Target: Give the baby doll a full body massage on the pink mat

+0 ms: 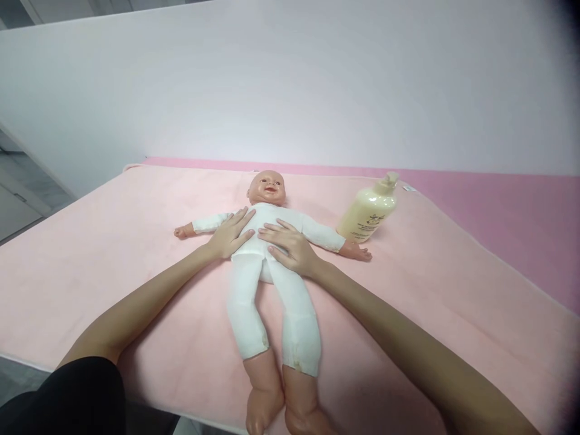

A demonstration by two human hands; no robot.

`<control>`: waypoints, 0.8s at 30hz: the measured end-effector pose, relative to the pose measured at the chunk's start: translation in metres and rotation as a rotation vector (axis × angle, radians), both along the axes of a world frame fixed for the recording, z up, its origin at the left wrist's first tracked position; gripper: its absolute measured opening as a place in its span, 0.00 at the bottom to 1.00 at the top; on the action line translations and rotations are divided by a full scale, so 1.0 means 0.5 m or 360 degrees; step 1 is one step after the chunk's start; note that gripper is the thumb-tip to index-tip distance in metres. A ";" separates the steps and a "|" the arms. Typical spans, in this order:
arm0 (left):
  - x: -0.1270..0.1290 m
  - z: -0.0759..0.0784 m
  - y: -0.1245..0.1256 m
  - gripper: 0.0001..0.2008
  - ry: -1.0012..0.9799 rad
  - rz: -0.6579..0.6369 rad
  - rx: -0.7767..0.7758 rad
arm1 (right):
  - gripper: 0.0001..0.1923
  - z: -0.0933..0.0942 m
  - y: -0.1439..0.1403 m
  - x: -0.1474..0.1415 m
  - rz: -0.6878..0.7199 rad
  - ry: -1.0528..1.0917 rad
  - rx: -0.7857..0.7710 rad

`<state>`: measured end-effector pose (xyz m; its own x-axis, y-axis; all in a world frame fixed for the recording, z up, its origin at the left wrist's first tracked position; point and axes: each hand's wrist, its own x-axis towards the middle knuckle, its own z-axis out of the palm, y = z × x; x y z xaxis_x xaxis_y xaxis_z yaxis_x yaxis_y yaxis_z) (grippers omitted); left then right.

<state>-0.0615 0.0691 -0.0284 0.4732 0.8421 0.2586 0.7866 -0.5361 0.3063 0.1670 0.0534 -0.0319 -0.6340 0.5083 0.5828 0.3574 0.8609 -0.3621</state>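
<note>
— Covering most of the frame, what is seen?
— A pale pink blanket (136,254) is spread flat, with a deeper pink surface (498,205) shown at right.
— And at centre?
— A baby doll (267,290) is laid on its back, arms spread, dressed in a white suit, its bare feet at the lower edge.
— How are the hands placed?
— The left hand (232,234) is laid flat and open on the doll's chest; the right hand (290,248) is spread open on its belly. Nothing is gripped.
— Anything smaller?
— A cream pump bottle (368,211) is stood just beside the doll's arm, right of centre.
</note>
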 end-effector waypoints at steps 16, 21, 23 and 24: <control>-0.035 0.006 -0.023 0.46 0.0521 0.0641 0.0055 | 0.31 -0.021 0.031 0.069 -0.1432 -0.0464 -0.0201; -0.073 -0.010 -0.054 0.41 0.0629 0.0755 0.0348 | 0.29 -0.050 -0.010 0.142 -0.1585 -0.0631 0.0054; -0.090 -0.012 -0.060 0.39 0.0628 0.0761 0.0427 | 0.26 -0.060 -0.021 0.179 -0.1541 -0.0577 0.0073; -0.099 -0.011 -0.061 0.38 0.0618 0.0750 0.0439 | 0.25 -0.062 -0.025 0.195 -0.1484 -0.0521 0.0052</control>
